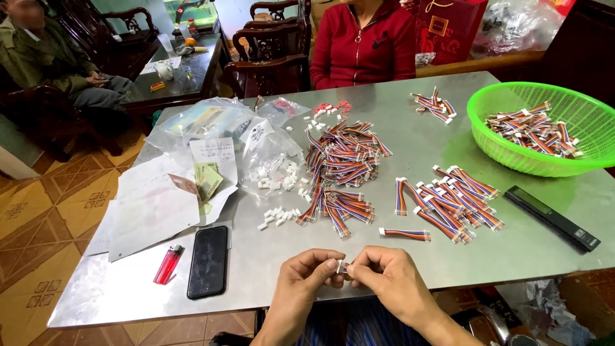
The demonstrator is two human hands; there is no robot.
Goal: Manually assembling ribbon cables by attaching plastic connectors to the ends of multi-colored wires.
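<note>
My left hand (306,277) and my right hand (391,280) meet at the near edge of the grey metal table (448,256). Between their fingertips they pinch a short multicoloured ribbon cable (343,266) with a small white connector; most of it is hidden by my fingers. Beyond my hands lies a large pile of the same ribbon cables (343,170). To its right is a second pile with white connectors fitted (451,202). Loose white connectors (278,216) lie scattered to the left, near a clear bag of them (275,170).
A green plastic basket (544,163) with cables sits at the far right, a black flat device (552,218) beside it. A black phone (208,261), a red lighter (168,264), papers and plastic bags lie on the left. A person in red (365,41) sits across; another sits far left.
</note>
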